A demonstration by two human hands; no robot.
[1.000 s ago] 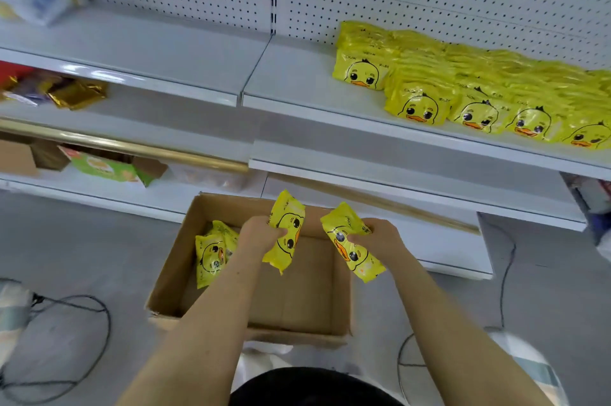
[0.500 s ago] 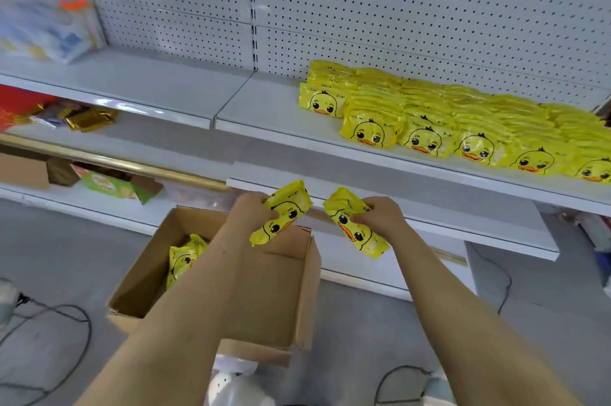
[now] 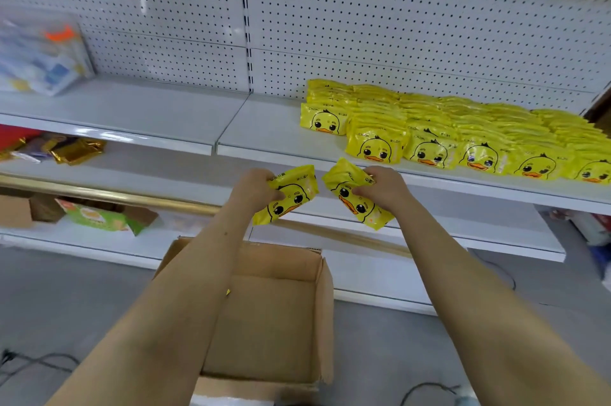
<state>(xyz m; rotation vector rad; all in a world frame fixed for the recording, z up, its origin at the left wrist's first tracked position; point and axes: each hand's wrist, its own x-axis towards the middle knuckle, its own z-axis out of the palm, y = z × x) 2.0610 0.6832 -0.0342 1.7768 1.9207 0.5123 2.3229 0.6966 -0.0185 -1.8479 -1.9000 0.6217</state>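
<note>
Two glossy yellow plastic packets printed with a cartoon duck face, held in the air just in front of the shelf edge and above the open box. Left packet (image 3: 292, 195) gripped at its upper left end by the left hand (image 3: 254, 189), fingers curled round it, duck face tilted. Right packet (image 3: 353, 200) pinched near its top by the right hand (image 3: 383, 187), thumb across the front, orange beak showing below. Top corners of the two close together, not touching. Dark characters along each upper edge, too small to read.

Just behind: white metal shelf (image 3: 264, 131) bearing rows of matching yellow duck packets (image 3: 463, 128), stacked flat, duck faces at the front. Short print in their top left corners, possibly "CKOK", not certain. White pegboard back panel (image 3: 396, 9) above.

Below the hands: brown cardboard box (image 3: 274, 316) on the grey floor (image 3: 66, 300), flaps open, partly covered by the left forearm.

Farther left: gold foil packs (image 3: 77, 149) on the lower shelf, a brass-coloured rail (image 3: 99, 194) under them, a green printed carton (image 3: 96, 217) lower down, a blurred clear plastic pack (image 3: 36, 52) on the top shelf.
</note>
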